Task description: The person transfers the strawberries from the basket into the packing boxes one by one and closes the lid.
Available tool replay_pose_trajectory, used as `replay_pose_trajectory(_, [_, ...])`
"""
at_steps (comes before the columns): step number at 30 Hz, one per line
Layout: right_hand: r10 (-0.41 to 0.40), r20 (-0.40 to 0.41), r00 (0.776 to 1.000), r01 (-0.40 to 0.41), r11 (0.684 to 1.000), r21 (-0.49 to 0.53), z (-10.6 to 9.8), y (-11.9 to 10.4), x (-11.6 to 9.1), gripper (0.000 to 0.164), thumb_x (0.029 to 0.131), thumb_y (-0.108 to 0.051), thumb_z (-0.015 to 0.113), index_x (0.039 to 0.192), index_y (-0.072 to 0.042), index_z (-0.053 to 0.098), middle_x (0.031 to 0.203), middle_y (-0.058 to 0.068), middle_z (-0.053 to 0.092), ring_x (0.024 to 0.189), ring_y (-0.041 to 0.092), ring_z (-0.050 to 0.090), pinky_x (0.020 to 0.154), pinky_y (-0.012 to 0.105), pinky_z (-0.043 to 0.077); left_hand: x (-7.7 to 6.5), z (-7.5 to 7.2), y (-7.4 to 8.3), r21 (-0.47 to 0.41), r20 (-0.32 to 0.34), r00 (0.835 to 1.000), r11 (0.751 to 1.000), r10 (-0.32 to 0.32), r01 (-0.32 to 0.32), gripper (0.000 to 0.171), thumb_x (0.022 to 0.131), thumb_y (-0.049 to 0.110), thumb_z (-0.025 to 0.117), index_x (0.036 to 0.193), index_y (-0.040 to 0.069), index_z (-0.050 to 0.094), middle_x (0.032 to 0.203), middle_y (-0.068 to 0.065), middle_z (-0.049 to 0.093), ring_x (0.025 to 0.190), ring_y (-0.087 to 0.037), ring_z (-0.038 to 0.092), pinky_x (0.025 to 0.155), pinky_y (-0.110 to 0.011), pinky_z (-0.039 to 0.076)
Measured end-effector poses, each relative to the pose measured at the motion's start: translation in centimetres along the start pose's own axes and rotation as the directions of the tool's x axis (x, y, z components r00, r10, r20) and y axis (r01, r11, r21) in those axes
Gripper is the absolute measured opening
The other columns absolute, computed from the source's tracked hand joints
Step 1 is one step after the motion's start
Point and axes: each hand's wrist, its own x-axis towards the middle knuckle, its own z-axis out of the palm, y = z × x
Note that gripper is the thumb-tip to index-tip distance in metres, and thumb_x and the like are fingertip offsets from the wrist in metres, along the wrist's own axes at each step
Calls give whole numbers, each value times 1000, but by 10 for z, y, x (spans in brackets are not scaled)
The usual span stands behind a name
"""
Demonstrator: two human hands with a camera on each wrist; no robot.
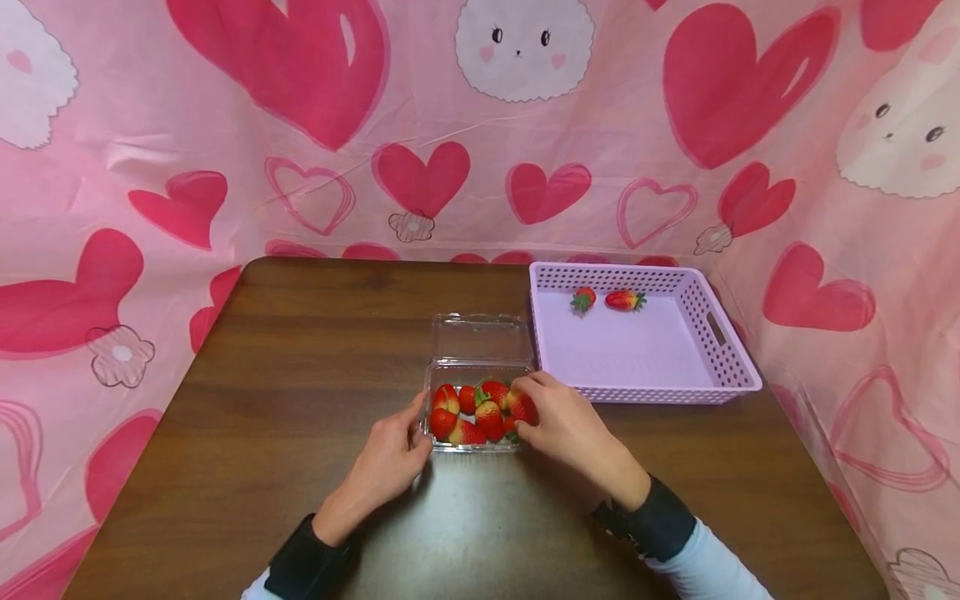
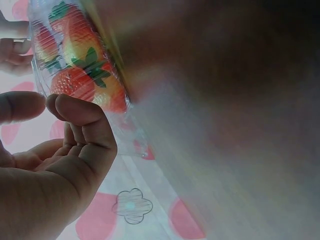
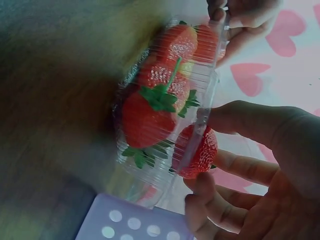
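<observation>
Right-hand fingers (image 3: 250,170) pinch a strawberry (image 3: 201,156), left hand (image 1: 386,454) grips the clear box (image 1: 474,448): packing, apparently, with a gentle release needed next.

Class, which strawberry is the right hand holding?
The strawberry at the right end of the clear box: the right hand pinches it; the other strawberries lie in the box or basket.

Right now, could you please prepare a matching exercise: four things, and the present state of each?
1. rectangular lilac plastic basket with holes
2. clear hinged plastic box
3. person's bare left hand
4. person's bare right hand

A. pinches one red strawberry
B. has its lid open
C. contains two red strawberries
D. grips the box's left side

Pairs: 1-C, 2-B, 3-D, 4-A
</observation>
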Motion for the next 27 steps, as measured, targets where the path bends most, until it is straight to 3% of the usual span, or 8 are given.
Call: replay_pose_trajectory(27, [-4, -14, 1000, 4, 1000, -14, 14, 3, 9, 54, 84, -20, 90, 133, -7, 70, 128, 13, 69, 110, 30, 70, 93, 48, 58, 1, -1, -2, -2, -3, 1000, 1000, 11, -11, 69, 95, 5, 66, 160, 2, 42, 67, -1, 51, 55, -17, 47, 51, -27, 44])
